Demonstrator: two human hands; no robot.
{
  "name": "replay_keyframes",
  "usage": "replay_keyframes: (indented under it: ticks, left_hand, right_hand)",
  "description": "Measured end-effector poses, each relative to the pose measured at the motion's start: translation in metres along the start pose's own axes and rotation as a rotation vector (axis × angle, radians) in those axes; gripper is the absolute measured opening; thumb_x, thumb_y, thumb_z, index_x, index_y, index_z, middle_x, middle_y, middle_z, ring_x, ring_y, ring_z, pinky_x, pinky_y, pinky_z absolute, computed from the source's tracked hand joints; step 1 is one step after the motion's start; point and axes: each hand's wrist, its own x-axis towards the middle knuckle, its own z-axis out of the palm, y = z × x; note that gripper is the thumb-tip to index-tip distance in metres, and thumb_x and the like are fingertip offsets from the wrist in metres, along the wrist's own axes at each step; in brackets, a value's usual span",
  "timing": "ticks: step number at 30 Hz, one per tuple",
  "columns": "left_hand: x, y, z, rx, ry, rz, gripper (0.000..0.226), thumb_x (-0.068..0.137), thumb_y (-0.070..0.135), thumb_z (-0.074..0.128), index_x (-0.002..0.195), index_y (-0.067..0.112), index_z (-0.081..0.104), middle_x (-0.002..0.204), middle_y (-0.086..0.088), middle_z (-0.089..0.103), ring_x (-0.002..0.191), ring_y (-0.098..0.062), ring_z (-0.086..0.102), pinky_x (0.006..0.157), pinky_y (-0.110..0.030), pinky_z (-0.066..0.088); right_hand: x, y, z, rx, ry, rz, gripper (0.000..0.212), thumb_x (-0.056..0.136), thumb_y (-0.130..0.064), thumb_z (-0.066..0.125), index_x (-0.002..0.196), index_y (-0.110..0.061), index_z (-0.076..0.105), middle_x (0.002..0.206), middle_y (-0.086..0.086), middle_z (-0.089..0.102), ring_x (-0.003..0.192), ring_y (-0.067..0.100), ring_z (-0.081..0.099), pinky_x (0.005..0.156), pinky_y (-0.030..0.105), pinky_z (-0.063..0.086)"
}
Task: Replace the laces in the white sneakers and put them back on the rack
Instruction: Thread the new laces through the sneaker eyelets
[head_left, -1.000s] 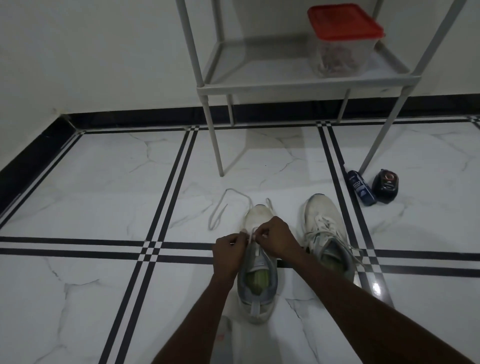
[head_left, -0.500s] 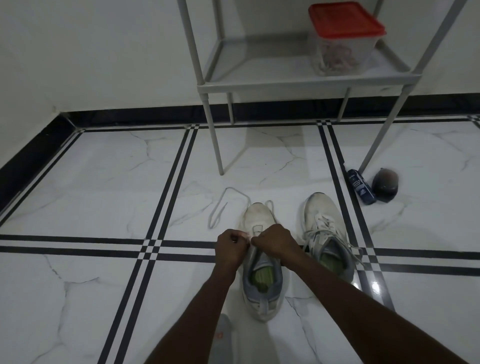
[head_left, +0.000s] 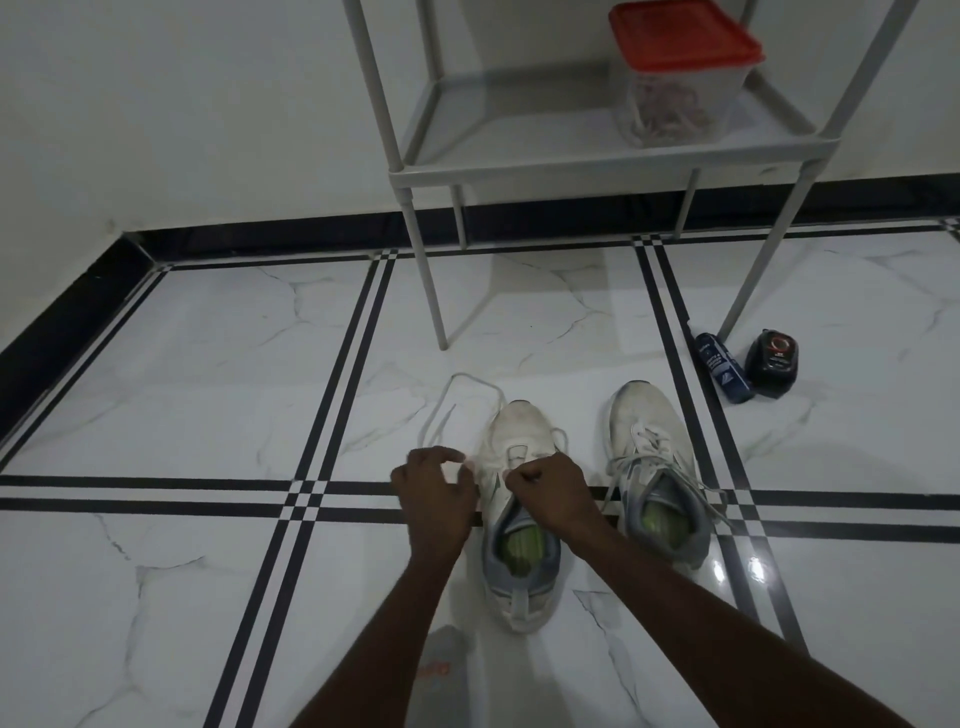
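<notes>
Two white sneakers stand on the marble floor, toes pointing away from me. The left sneaker (head_left: 519, 499) has a white lace (head_left: 457, 400) trailing in a loop to its upper left. My right hand (head_left: 550, 493) is curled over its eyelet area, pinching the lace there. My left hand (head_left: 436, 488) is beside the shoe's left edge, fingers curled at the lace. The right sneaker (head_left: 654, 473) is fully laced and untouched. The grey rack (head_left: 597, 161) stands behind them.
A clear box with a red lid (head_left: 680, 73) sits on the rack's shelf, holding laces. A blue bottle (head_left: 724, 374) and a dark round tin (head_left: 772, 361) lie by the rack's right leg. A black skirting runs along the wall.
My left hand has moved left, away from the right hand, drawing the lace sideways. The view has shifted slightly.
</notes>
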Motion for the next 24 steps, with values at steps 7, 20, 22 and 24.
replay_keyframes:
  ticks: [7,20,22,24]
  left_hand:
    - [0.013,0.001,0.009,-0.022,-0.124,0.031,0.011,0.084,0.030,0.071,0.076,0.022,0.070,0.082,0.006,0.068,0.082,-0.021,0.066,0.077,-0.042,0.055]
    - [0.004,0.019,0.005,0.290,-0.214,0.052,0.014,0.089,0.038,0.067,0.100,0.028,0.069,0.122,0.003,0.055,0.123,-0.030,0.041,0.098,-0.044,0.034]
    - [0.002,0.025,0.013,0.246,-0.245,-0.003,0.007,0.090,0.035,0.066,0.092,0.028,0.068,0.117,0.003,0.061,0.118,-0.029,0.047,0.096,-0.043,0.039]
    - [0.004,0.021,0.010,0.208,-0.135,-0.046,0.005,0.092,0.028,0.064,0.090,0.024,0.064,0.107,0.000,0.064,0.109,-0.029,0.054,0.094,-0.044,0.043]
  right_hand:
    - [0.002,0.005,-0.002,-0.033,-0.027,-0.013,0.043,0.092,-0.024,0.064,0.051,-0.013,0.058,0.046,-0.006,0.047,0.046,0.002,0.047,0.055,0.008,0.033]
    - [-0.001,0.011,0.005,0.046,0.071,-0.048,0.047,0.088,-0.014,0.067,0.044,-0.021,0.050,0.038,-0.011,0.035,0.041,0.004,0.044,0.047,0.014,0.026]
    - [-0.001,0.012,0.005,0.040,0.058,-0.030,0.041,0.089,-0.017,0.066,0.049,-0.016,0.058,0.042,-0.011,0.040,0.044,0.003,0.047,0.046,0.014,0.027]
    - [-0.001,0.013,0.003,0.062,0.054,-0.042,0.041,0.090,-0.019,0.067,0.052,-0.006,0.061,0.042,-0.008,0.039,0.042,0.005,0.044,0.046,0.014,0.028]
